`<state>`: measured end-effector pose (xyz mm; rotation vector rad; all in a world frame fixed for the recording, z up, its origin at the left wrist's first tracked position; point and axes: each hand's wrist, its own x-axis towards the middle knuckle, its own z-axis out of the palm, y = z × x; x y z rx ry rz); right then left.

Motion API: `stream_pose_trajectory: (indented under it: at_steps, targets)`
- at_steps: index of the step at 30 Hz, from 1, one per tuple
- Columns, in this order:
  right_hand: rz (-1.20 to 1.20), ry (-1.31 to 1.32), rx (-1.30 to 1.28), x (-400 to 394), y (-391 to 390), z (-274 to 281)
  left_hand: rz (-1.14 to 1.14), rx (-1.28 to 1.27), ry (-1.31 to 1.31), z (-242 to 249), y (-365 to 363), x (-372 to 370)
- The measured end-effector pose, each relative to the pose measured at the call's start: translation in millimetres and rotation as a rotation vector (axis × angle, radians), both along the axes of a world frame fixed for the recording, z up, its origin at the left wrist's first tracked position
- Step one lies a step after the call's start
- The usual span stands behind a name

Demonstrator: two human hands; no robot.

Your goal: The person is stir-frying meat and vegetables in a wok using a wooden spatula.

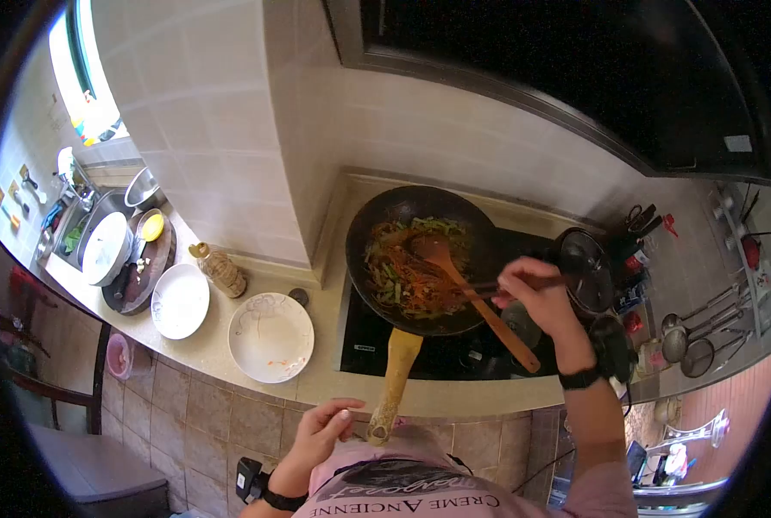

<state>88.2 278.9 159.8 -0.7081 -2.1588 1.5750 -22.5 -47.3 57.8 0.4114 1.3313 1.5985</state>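
A dark wok (467, 216) stands on the black cooktop (368, 341) with a stir-fry of orange shreds and green pieces (394, 276) in it. My right hand (538, 298) pinches dark chopsticks (484, 289), their tips reaching into the food. A wooden spatula (513, 339) leans in the wok, its head in the food and its handle over the near right rim, below my right hand. My left hand (320, 434) is beside the end of the wok's yellow handle (397, 371), apart from it, with loosely bent fingers and nothing in them.
Left of the cooktop are a white plate (269, 345) with orange scraps, another white plate (180, 302) and a bottle (221, 269). A cutting board (163, 250) lies near the sink (113, 205). Ladles and strainers (700, 345) hang at right. The range hood (523, 73) overhangs the cooktop.
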Motion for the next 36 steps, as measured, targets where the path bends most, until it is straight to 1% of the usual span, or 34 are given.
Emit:
stream_pose_trajectory:
  at_steps: [3, 6, 7, 9, 10, 13, 19, 22, 25, 28, 31, 34, 36]
  targets:
    - [0.112, -0.108, 0.132, -27, 14, -12, 0.117, 0.007, 0.018, -11, -10, 0]
    - [0.234, -0.165, 0.241, -57, 14, -35, 0.209, -0.014, 0.008, -9, -16, 0]
    - [0.271, -0.159, 0.315, -64, 13, -40, 0.236, -0.015, 0.008, -8, -18, 0]
    - [0.346, -0.146, 0.464, -78, 11, -49, 0.252, -0.023, 0.022, -7, -22, -1]
    - [0.355, -0.145, 0.446, -83, 9, -53, 0.263, -0.026, 0.029, -7, -25, -1]
    - [0.422, -0.169, 0.537, -94, 7, -66, 0.27, -0.029, 0.031, -7, -32, -5]
    - [0.477, -0.15, 0.594, -106, 2, -79, 0.329, -0.007, 0.004, -12, -42, -9]
    - [0.489, -0.134, 0.693, -108, -1, -76, 0.336, 0.004, -0.01, -14, -43, -12]
    - [0.444, -0.088, 0.743, -104, 0, -74, 0.329, -0.002, -0.007, -13, -43, -16]
    - [0.343, -0.148, 0.714, -98, -2, -59, 0.325, -0.01, -0.018, -16, -42, -18]
    - [0.353, -0.096, 0.73, -89, 5, -67, 0.298, 0.038, -0.049, -24, -42, -22]
    - [0.162, -0.115, 0.629, -79, 6, -50, 0.282, 0.003, -0.051, -20, -38, -25]
    - [0.056, 0.026, 0.308, -70, 4, -34, 0.259, -0.005, -0.048, -19, -37, -27]
